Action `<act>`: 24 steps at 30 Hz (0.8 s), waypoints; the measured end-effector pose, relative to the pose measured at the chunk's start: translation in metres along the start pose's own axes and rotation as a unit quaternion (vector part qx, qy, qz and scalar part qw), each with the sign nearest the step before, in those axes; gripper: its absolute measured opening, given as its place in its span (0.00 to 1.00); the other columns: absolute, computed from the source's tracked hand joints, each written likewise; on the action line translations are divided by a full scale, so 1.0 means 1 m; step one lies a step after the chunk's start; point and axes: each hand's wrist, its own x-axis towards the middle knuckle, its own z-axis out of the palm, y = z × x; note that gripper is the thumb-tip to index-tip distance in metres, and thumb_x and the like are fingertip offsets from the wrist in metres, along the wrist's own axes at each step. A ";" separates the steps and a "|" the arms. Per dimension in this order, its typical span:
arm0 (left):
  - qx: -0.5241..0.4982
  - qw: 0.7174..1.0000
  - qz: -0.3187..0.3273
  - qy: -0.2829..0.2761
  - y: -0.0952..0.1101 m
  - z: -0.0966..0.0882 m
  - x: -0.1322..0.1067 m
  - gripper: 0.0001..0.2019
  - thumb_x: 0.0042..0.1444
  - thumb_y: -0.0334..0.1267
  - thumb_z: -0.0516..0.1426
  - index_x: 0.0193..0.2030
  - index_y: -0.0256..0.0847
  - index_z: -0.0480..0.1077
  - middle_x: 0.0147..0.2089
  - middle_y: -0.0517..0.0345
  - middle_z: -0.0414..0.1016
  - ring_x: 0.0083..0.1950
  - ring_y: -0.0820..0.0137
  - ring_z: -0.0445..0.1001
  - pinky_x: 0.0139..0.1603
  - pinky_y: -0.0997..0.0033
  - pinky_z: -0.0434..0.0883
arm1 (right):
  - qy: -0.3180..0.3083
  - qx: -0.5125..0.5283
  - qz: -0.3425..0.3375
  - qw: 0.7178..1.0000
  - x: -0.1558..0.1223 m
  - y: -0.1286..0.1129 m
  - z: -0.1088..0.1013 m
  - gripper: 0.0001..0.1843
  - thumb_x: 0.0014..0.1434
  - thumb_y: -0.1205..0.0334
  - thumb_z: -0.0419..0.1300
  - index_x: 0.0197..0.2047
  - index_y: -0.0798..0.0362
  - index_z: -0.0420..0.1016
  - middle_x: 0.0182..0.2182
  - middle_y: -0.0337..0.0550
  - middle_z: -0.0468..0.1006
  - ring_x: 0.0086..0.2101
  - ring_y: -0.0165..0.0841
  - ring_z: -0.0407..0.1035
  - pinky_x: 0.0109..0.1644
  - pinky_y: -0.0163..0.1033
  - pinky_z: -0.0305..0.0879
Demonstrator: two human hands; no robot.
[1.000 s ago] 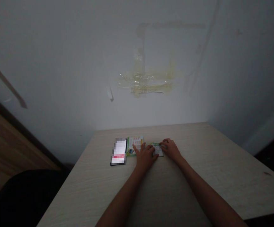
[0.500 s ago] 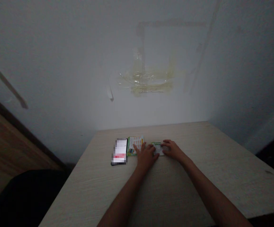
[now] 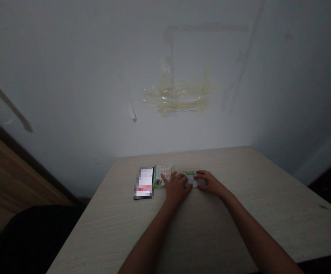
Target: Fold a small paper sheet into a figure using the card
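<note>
From my seat: the card (image 3: 191,181), green strip along its far edge, lies flat between the two hands, and that in-between position is what matters. From the right hand (image 3: 209,182) it's just inboard, to the left of the fingertips; from the left hand (image 3: 177,188) it's on the thumb side, its left part covered. Left is nearer, I'd say, since its thumb and index overlap the card; right is only at the right edge, and I can't tell if it touches.

Left fingers spread wide, little and ring out over the booklet (image 3: 163,170), which lies flat under and beyond those fingertips. Right thumb and fingers parted, a loose C facing the card, no pinch that I can see.

Card's long axis: can't call it, left edge hidden under the left fingers. Its visible right edge runs roughly away from me. Phone (image 3: 145,182) is past the booklet, left of the little finger, untouched. All on the table (image 3: 205,236).
</note>
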 end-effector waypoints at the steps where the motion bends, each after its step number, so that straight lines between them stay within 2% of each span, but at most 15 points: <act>1: -0.001 1.000 -0.001 -0.001 0.001 -0.001 0.001 0.13 0.57 0.53 0.58 0.46 0.53 0.73 0.54 0.60 0.75 0.66 0.52 0.57 0.60 0.21 0.20 | 0.003 0.006 0.001 1.000 0.000 -0.001 -0.001 0.23 0.49 0.61 0.68 0.50 0.48 0.78 0.58 0.50 0.69 0.58 0.43 0.63 0.64 0.53 0.58; 4: -0.001 1.000 0.004 0.001 0.003 -0.002 0.002 0.13 0.57 0.53 0.58 0.45 0.53 0.74 0.53 0.59 0.75 0.65 0.53 0.58 0.61 0.22 0.20 | 0.013 0.022 0.011 1.000 -0.001 -0.006 -0.004 0.21 0.49 0.62 0.68 0.49 0.48 0.79 0.56 0.49 0.71 0.56 0.41 0.65 0.63 0.51 0.59; 9: 0.011 1.000 -0.002 -0.008 0.006 -0.003 0.003 0.15 0.56 0.53 0.59 0.47 0.52 0.73 0.53 0.57 0.74 0.64 0.52 0.59 0.62 0.21 0.24 | 0.008 0.021 0.034 0.999 -0.002 -0.008 -0.006 0.07 0.55 0.63 0.64 0.37 0.46 0.83 0.53 0.45 0.73 0.54 0.39 0.67 0.61 0.48 0.61; 20: 0.013 1.000 0.007 -0.006 0.004 0.000 0.003 0.15 0.57 0.53 0.58 0.48 0.52 0.72 0.53 0.57 0.74 0.64 0.52 0.59 0.61 0.18 0.26 | 0.089 -0.084 0.026 0.992 0.009 0.007 0.012 0.08 0.57 0.62 0.63 0.39 0.48 0.84 0.53 0.50 0.73 0.55 0.41 0.64 0.62 0.49 0.59; 24: 0.011 1.000 0.004 -0.008 0.004 0.001 0.003 0.16 0.57 0.53 0.58 0.49 0.52 0.72 0.54 0.57 0.74 0.65 0.52 0.57 0.61 0.19 0.25 | 0.095 -0.108 0.042 0.989 0.017 0.006 0.013 0.10 0.59 0.59 0.61 0.41 0.48 0.83 0.52 0.50 0.74 0.54 0.41 0.65 0.61 0.48 0.61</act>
